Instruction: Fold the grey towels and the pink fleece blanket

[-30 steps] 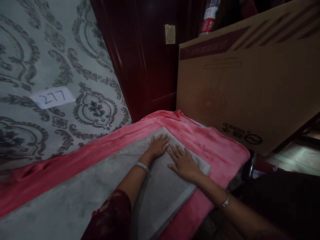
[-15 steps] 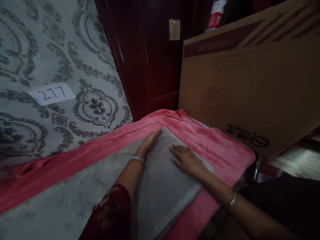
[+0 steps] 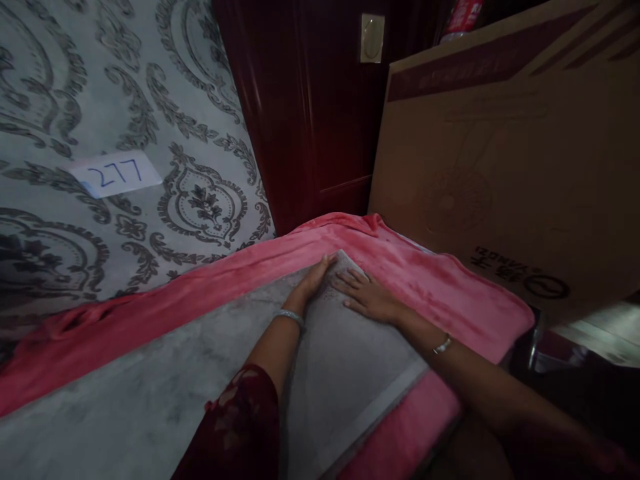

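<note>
A grey plush cloth (image 3: pixel 150 373), a mat or blanket, lies over a pink plush blanket (image 3: pixel 475 303). Its near end is folded over, and this folded flap (image 3: pixel 345 373) shows a smooth grey underside with a paler hem strip. Along the fold's left edge, close to the far corner, rests my left hand (image 3: pixel 316 277), its fingers stretched out. My right hand (image 3: pixel 370 298) lies flat on the flap just right of it, fingers spread and touching the cloth near that corner. Neither hand grips anything that I can see.
A patterned wall (image 3: pixel 200 200) with a paper marked 277 (image 3: pixel 120 173) stands at the left. Behind the pink blanket is a dark red wooden panel (image 3: pixel 310 120) with a switch plate (image 3: pixel 373 39). On the right a large cardboard box (image 3: pixel 525 167) has a bottle (image 3: pixel 463 19) above it.
My right hand has slid up and left across the folded flap, closer to the corner and my left hand. My left hand stays at the fold. The view has shifted slightly.
</note>
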Tool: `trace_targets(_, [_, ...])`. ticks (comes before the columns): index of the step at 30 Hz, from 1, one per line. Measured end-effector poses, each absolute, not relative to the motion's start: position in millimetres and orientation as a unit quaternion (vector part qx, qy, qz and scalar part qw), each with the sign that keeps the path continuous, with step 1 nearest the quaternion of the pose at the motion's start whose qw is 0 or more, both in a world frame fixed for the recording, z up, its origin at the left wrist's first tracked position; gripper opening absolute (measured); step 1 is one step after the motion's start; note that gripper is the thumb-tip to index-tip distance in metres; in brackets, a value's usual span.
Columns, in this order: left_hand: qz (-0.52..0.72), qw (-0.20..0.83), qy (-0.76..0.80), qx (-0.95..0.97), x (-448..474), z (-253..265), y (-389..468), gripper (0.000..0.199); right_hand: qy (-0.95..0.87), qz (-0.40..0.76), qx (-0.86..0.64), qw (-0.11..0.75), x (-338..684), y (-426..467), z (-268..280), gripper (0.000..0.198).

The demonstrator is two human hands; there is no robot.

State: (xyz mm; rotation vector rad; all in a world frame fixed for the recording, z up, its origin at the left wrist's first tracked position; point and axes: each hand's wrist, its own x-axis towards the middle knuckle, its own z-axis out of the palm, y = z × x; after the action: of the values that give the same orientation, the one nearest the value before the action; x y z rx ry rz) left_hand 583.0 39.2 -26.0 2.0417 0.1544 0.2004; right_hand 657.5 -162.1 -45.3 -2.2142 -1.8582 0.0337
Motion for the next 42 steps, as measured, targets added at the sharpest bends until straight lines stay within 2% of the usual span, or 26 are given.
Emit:
trace_targets(4, [0.051, 0.293, 0.039, 0.954, 583, -26, 29, 0.061, -0.641, 0.02, -0.756, 0.13, 623, -211, -52, 0.062])
trace_targets(6, [0.03, 0.176, 0.029, 0.983, 581, -23, 21, 0.06, -0.642, 0.016, -0.755, 0.128, 603, -233, -56, 0.061])
trace_targets(9, [0.002, 0.084, 0.044, 0.995, 579, -14, 7, 0.06, -0.639, -0.007, -0.758, 0.129, 577, -261, -63, 0.058])
trace_targets(16, [-0.023, 0.069, 0.076, 0.994, 530, -2, 2, 0.064, -0.612, -0.044, -0.779, 0.129, 556, -281, -72, 0.053])
trace_targets(29, [-0.009, -0.003, 0.176, 0.984, 287, -7, 41, 0.06, -0.603, -0.018, -0.788, 0.127, 560, -279, -70, 0.055])
trace_targets(36, [-0.008, -0.037, 0.38, 0.924, 141, 4, 23, 0.061, -0.581, 0.011, -0.797, 0.166, 567, -281, -72, 0.059])
trace_targets(42, [-0.016, -0.023, 0.531, 0.847, 54, -4, -1, 0.065, -0.571, -0.046, -0.798, 0.188, 532, -250, -67, 0.064])
